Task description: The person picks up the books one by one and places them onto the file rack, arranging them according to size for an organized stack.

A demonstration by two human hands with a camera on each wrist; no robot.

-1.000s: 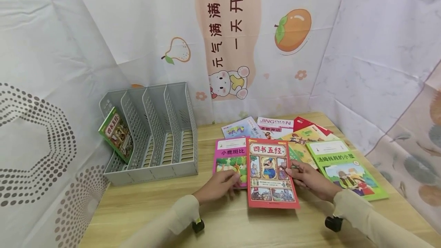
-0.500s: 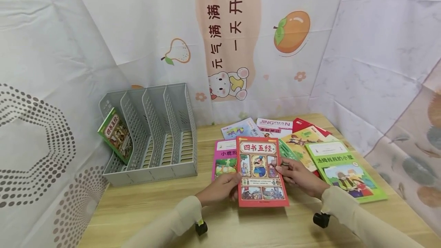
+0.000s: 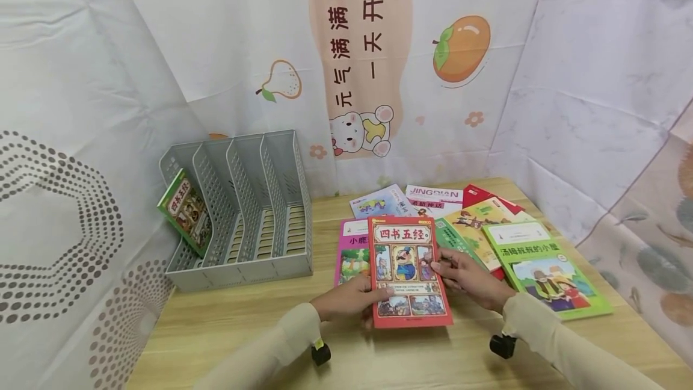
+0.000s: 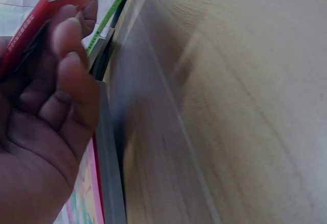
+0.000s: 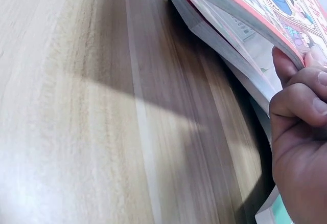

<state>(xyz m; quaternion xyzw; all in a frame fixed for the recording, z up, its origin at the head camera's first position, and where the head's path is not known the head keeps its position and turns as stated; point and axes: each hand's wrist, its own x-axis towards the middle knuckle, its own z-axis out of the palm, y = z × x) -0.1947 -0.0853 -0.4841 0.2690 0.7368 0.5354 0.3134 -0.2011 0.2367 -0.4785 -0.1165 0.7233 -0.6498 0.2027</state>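
Observation:
Both hands hold a red book (image 3: 406, 266) with a cartoon cover, face up above the table. My left hand (image 3: 346, 301) grips its lower left edge, thumb lying over the cover and fingers underneath. At the opposite edge, my right hand (image 3: 473, 280) pinches the book between thumb and fingers. The right wrist view shows the red book (image 5: 255, 9) raised over other books, with the right hand's fingers (image 5: 296, 104) curled at its edge. Partly covered by the red book in the head view, a pink book (image 3: 353, 257) lies on the table.
A grey file rack (image 3: 238, 274) with several slots stands at left; a green-edged book (image 3: 186, 212) leans in its leftmost slot. Several books lie spread at right, among them a green one (image 3: 547, 269), a yellow one (image 3: 479, 227) and a blue one (image 3: 381, 202). Printed cloth (image 3: 227, 35) hangs behind.
The red book has shifted left, over more of the pink book. My left hand, earlier beside it, has taken hold of its left edge. My right hand kept its grip and moved along.

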